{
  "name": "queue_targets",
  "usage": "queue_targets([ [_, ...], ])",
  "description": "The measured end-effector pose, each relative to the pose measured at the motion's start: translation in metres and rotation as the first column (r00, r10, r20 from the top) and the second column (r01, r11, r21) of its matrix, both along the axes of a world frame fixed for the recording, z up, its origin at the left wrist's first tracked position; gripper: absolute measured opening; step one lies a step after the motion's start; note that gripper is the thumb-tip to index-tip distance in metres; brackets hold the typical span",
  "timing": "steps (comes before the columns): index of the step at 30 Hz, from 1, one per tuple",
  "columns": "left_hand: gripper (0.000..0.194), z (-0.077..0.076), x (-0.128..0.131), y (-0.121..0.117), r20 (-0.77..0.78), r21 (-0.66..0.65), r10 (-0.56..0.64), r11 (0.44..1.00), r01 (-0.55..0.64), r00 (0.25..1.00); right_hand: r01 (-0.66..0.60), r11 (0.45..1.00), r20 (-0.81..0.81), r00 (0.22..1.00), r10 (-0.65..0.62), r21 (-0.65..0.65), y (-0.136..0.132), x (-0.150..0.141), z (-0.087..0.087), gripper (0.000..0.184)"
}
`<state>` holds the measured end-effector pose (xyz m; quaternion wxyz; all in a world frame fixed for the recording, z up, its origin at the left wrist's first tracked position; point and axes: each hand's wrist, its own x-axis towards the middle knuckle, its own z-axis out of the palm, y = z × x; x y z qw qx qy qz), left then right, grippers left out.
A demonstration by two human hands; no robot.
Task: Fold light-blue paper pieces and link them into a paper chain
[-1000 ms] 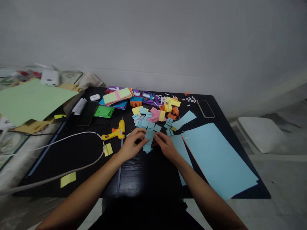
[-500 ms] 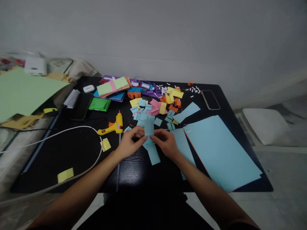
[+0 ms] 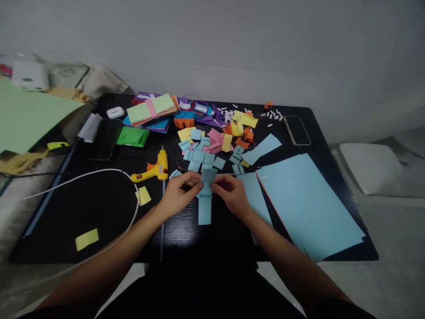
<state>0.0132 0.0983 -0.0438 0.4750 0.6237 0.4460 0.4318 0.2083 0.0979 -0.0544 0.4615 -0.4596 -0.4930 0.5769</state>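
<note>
Black tabletop point(image 3: 109, 208), grey wall point(image 3: 212, 35) behind, 1 white seat point(image 3: 370, 166) at R. We hold 1 blue strip point(image 3: 205, 210) upright at table ctr, near edge side of the paper pile point(image 3: 198, 156) (pcs overlap, can't count). Our L hand point(image 3: 177, 191) & R hand point(image 3: 233, 193) each pinch a side, thumb + fingers. We count 1 yellow glue gun point(image 3: 154, 168), 2 yellow pcs point(image 3: 86, 239) at L, 1 framed phone point(image 3: 297, 130) at R.

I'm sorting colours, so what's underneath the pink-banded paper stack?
Blue paper sticks out below the pink-banded stack; whatever lies under its middle is covered.
</note>
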Motion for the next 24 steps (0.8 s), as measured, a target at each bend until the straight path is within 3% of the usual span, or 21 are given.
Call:
queue_targets([
  [6,0.009,0.0011,0.001,0.0001,0.036,-0.042,0.003,0.999,-0.002,0.999,-0.011,1.0,-0.006,1.0,0.011,-0.005,0.0007,0.0008,-0.0032,0.024],
  [16,0.006,0.0048,0.0003,0.0006,0.03,0.006,-0.004,1.0,0.004,1.0,-0.037,0.995,0.014,0.999,0.036,0.087,0.0003,0.0036,-0.0009,0.021],
  [20,0.007,0.0035,0.0014,-0.0005,0.051,-0.049,0.018,0.999,-0.015,0.999,-0.009,0.999,-0.037,0.999,0.01,0.032,-0.0012,0.0018,-0.0029,0.025],
  [24,0.02,-0.0008,0.0013,-0.002,0.08,-0.097,0.047,0.995,-0.039,0.996,0.028,0.999,-0.053,0.998,-0.03,-0.024,-0.0014,0.0005,-0.0034,0.03],
])
